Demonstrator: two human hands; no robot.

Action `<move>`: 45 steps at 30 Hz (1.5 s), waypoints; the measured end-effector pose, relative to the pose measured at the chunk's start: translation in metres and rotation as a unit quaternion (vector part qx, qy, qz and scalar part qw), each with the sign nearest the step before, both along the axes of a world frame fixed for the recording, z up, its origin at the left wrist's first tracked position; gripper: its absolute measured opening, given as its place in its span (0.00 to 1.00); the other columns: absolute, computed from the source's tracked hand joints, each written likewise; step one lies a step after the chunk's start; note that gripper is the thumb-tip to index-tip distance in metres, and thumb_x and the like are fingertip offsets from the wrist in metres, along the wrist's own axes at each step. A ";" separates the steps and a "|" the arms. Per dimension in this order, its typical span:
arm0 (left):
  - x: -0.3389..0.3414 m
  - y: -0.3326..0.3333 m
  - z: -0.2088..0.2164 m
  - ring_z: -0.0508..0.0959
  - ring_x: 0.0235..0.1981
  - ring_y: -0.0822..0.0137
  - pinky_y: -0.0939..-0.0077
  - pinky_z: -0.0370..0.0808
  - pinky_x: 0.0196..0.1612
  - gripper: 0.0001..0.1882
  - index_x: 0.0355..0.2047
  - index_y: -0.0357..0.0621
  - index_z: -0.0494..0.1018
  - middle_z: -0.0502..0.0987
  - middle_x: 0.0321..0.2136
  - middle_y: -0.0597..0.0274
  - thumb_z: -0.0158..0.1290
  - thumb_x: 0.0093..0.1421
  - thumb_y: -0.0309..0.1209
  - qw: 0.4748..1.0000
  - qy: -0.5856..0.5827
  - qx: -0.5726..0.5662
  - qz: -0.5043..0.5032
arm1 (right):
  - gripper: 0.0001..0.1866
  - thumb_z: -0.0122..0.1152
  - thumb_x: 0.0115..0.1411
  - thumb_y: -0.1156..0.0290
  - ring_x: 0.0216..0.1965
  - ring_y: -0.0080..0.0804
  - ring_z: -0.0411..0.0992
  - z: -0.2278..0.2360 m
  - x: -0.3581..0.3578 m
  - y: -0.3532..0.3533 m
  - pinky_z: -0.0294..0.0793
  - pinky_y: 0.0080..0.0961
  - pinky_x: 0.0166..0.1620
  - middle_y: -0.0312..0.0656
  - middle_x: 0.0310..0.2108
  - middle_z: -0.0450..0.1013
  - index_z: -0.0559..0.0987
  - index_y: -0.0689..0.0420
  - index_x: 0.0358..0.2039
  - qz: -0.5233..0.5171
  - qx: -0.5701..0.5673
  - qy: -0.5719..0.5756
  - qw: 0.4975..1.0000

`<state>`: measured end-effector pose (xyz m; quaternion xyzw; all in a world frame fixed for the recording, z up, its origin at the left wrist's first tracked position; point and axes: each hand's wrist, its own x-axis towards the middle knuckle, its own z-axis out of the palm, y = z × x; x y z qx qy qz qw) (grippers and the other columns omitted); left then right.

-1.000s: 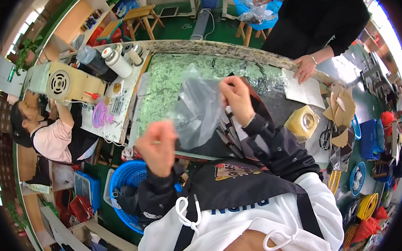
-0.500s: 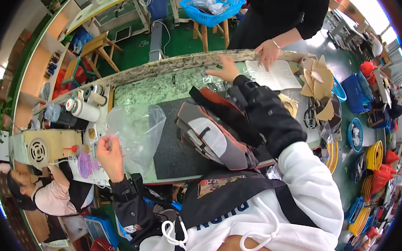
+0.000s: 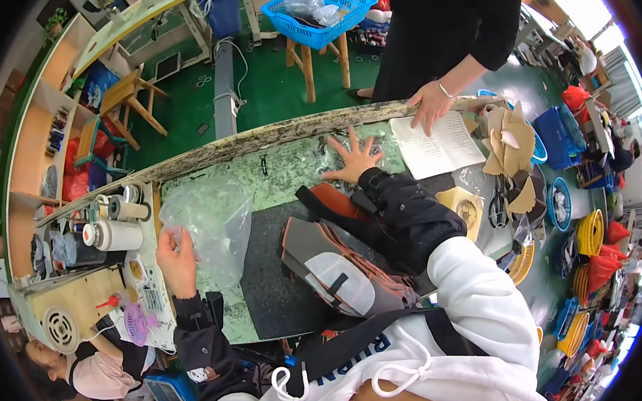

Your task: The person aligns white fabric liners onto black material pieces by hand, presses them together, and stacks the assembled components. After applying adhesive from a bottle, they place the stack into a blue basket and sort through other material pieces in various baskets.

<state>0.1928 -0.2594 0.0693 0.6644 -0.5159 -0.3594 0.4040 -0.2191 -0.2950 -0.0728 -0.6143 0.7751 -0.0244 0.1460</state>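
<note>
With the left hand's (image 3: pixel 177 266) grip pinching the clear bag (image 3: pixel 216 221) at ten o'clock from the grey bag (image 3: pixel 339 273), and the right hand's (image 3: pixel 355 161) released, splayed at twelve, light tension should best prevent creasing.

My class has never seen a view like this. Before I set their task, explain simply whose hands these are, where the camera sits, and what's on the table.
There is no robot here: a person works bare-handed. The camera is the left of two fisheye cameras worn on their head, looking down, so straight edges bend near the rim.

The left hand holds the left side of a clear plastic bag. The right hand is spread open above the far part of the worn green table. A dark mat lies there, with a grey fabric item edged in orange. A co-worker's hand touches an open booklet.
</note>
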 end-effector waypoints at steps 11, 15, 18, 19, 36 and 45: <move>-0.070 -0.069 -0.020 0.77 0.37 0.54 0.73 0.71 0.36 0.26 0.53 0.49 0.70 0.67 0.53 0.43 0.42 0.54 0.15 0.918 -0.260 -0.134 -0.267 | 0.25 0.66 0.41 0.58 0.53 0.49 0.63 -0.046 -0.006 -0.030 0.68 0.49 0.46 0.42 0.54 0.64 0.76 0.42 0.43 0.091 -0.133 -0.102 0.982; -0.086 -0.062 -0.020 0.76 0.43 0.46 0.69 0.72 0.41 0.31 0.54 0.56 0.70 0.66 0.54 0.39 0.40 0.50 0.14 0.924 -0.236 -0.131 -0.270 | 0.15 0.62 0.42 0.71 0.38 0.35 0.73 -0.032 -0.046 -0.047 0.71 0.25 0.43 0.39 0.39 0.74 0.78 0.52 0.34 0.065 -0.114 -0.314 0.940; -0.093 -0.058 -0.027 0.73 0.46 0.43 0.63 0.71 0.46 0.32 0.53 0.57 0.70 0.66 0.54 0.37 0.42 0.49 0.15 0.912 -0.257 -0.136 -0.288 | 0.15 0.60 0.46 0.73 0.36 0.29 0.74 -0.022 -0.087 -0.060 0.71 0.24 0.41 0.38 0.39 0.74 0.77 0.54 0.37 0.041 -0.063 -0.448 0.891; -0.095 -0.058 -0.031 0.72 0.48 0.42 0.60 0.71 0.48 0.32 0.53 0.57 0.70 0.66 0.53 0.36 0.43 0.49 0.15 0.906 -0.269 -0.135 -0.297 | 0.15 0.60 0.46 0.73 0.36 0.29 0.74 -0.017 -0.091 -0.062 0.71 0.24 0.41 0.38 0.39 0.74 0.77 0.54 0.37 0.047 -0.065 -0.449 0.890; -0.102 -0.029 -0.028 0.72 0.52 0.48 0.64 0.71 0.50 0.41 0.61 0.45 0.60 0.67 0.55 0.44 0.52 0.42 0.19 0.937 -0.129 -0.219 -0.239 | 0.18 0.55 0.56 0.66 0.43 0.43 0.73 0.043 0.160 -0.063 0.71 0.37 0.50 0.49 0.43 0.75 0.76 0.59 0.46 0.148 0.070 -0.572 0.804; -0.058 -0.023 0.039 0.71 0.18 0.79 0.82 0.68 0.20 0.39 0.61 0.43 0.60 0.70 0.52 0.54 0.46 0.44 0.14 0.988 0.037 0.000 -0.148 | 0.48 0.70 0.39 0.75 0.59 0.51 0.61 0.062 -0.055 -0.050 0.67 0.39 0.56 0.53 0.63 0.55 0.61 0.42 0.63 0.386 -0.097 -0.185 0.899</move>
